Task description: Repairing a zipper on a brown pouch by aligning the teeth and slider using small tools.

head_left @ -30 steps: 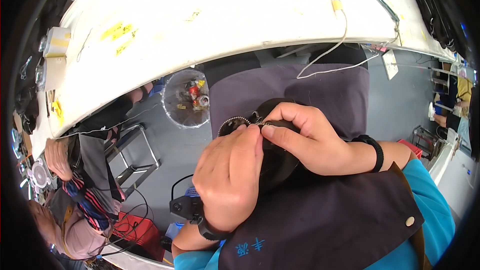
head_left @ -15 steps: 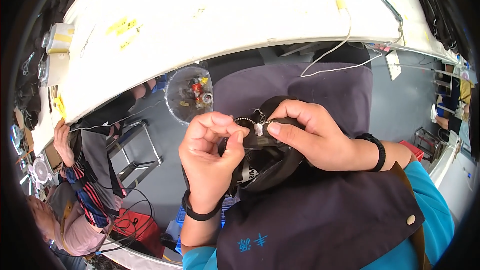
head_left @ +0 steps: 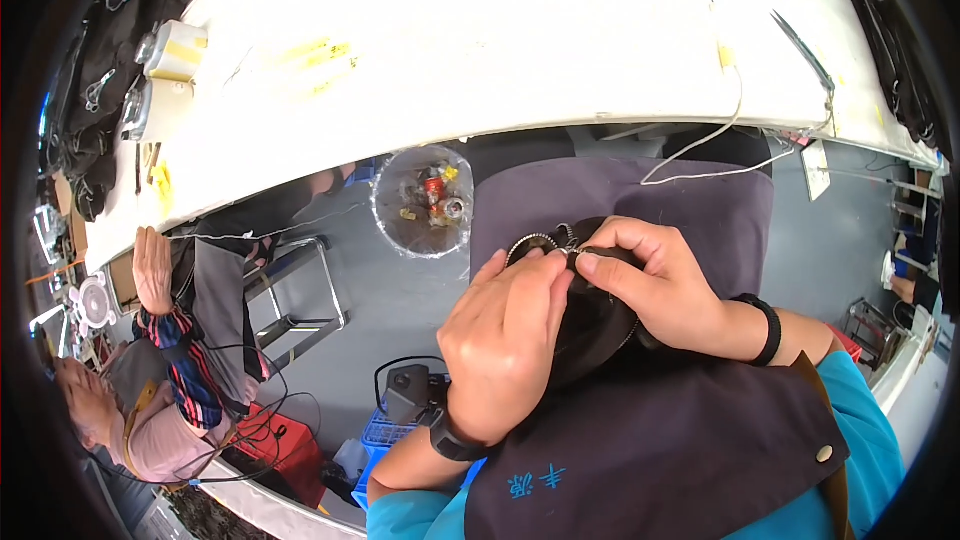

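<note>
A small black round zip pouch [head_left: 597,325] rests over my lap on a dark apron [head_left: 640,440]. My left hand [head_left: 505,340] lies over the pouch's left side, its fingertips at the silver zipper teeth [head_left: 528,242]. My right hand [head_left: 655,285] grips the pouch's upper right edge and pinches the metal zipper pull [head_left: 570,253] between thumb and forefinger. Both wrists wear black bands.
A long white worktable [head_left: 480,60] curves across the top, with rolls of tape [head_left: 170,50] at its left. A clear bin of scraps [head_left: 425,200] stands on the grey floor beneath. Another person [head_left: 150,360] sits at the left beside a metal stool [head_left: 300,290].
My left hand, lifted off the pouch half a second ago with fingers curled, has come back down over it. The view has shifted, so the table shows more.
</note>
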{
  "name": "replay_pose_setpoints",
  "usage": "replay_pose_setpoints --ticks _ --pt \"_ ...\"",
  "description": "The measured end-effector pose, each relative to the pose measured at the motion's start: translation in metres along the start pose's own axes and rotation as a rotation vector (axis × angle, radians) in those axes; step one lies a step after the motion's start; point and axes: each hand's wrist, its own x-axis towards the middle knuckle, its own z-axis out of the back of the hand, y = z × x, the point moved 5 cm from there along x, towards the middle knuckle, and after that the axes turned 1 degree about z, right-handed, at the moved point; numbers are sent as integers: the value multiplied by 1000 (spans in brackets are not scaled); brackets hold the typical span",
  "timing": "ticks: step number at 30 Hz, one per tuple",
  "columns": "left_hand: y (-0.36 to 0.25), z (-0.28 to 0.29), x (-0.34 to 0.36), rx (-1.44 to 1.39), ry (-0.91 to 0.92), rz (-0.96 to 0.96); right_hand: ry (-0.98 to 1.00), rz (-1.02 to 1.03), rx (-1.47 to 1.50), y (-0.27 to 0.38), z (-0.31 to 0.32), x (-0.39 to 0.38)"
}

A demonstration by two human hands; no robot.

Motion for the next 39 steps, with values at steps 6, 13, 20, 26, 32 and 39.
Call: replay_pose_setpoints --ticks 6,13,20,26,32,39 --pt "3 -9 -2 11 -35 -29 -31 -13 -66 -6 6 1" --pt "4 -11 -7 -8 -81 -60 -20 1 2 -10 6 2" --pt "4 -15 -5 8 -104 -48 -15 31 -19 -9 5 1" --pt "6 -14 -3 -38 -82 -17 -15 26 -77 -6 7 -1" --pt "36 -20 -18 -635 -66 515 51 -47 -15 -9 7 -3" --pt "24 -10 -16 -321 -28 132 103 -231 194 -14 11 1"
